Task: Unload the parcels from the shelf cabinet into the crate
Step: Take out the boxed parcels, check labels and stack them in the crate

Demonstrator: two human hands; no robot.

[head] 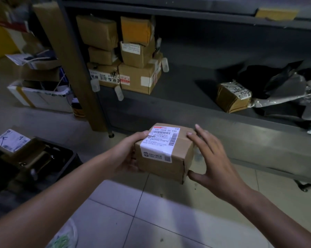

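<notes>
A small brown cardboard parcel (166, 154) with a white barcode label is held in the air in front of the grey shelf cabinet (196, 111). My left hand (128, 154) grips its left side. My right hand (210, 154) holds the right side, fingers spread over the top and thumb under the lower corner. A black crate (68, 158) stands on the floor at the lower left with a labelled parcel (20, 147) in it. More brown parcels (136, 76) are stacked on the shelf at the left, and a taped one (231, 97) sits at the right.
Grey and black plastic mail bags (285, 88) lie on the shelf's right end. A white box (42, 97) with loose items and other cartons stand on the floor left of the cabinet. A brown cardboard strip (74, 68) leans against the shelf post. The floor is pale tile.
</notes>
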